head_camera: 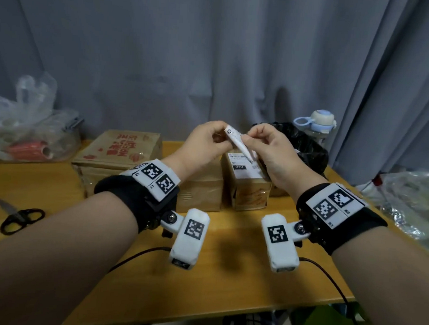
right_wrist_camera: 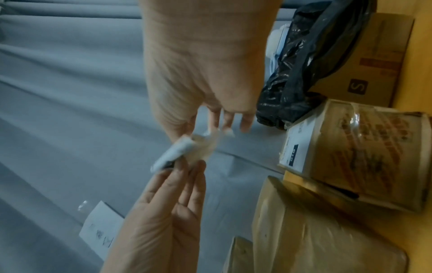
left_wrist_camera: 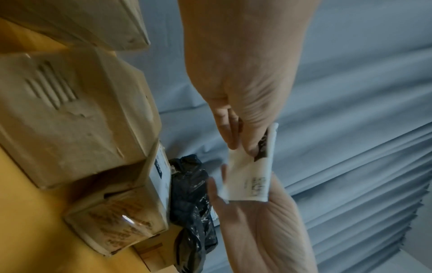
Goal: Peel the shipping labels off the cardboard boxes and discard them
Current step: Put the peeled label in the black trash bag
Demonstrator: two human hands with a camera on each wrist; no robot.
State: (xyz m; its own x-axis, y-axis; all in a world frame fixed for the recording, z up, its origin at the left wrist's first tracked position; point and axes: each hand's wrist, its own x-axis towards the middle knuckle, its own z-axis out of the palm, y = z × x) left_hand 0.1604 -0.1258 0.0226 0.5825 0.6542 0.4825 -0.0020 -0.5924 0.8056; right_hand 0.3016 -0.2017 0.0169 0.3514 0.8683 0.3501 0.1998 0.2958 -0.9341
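Observation:
A peeled white shipping label (head_camera: 237, 141), folded into a narrow strip, is held up in the air above the boxes. My left hand (head_camera: 219, 135) pinches its upper end and my right hand (head_camera: 251, 137) pinches the lower part. The left wrist view shows the left fingertips (left_wrist_camera: 243, 147) on the label (left_wrist_camera: 253, 175), printed side folded in. Below stand three cardboard boxes: a large one with red print (head_camera: 118, 150), a plain middle one (head_camera: 200, 190) and a small one (head_camera: 250, 188) with a white label (head_camera: 245, 167) stuck on its top. A black bag (head_camera: 305, 146) lies behind them.
On the wooden table (head_camera: 228, 273) black scissors (head_camera: 19, 219) lie at the left edge. A clear plastic bag (head_camera: 30, 129) sits at the back left, a crinkled one (head_camera: 413, 195) at the right. A water bottle (head_camera: 318, 125) stands behind the black bag. A grey curtain hangs behind.

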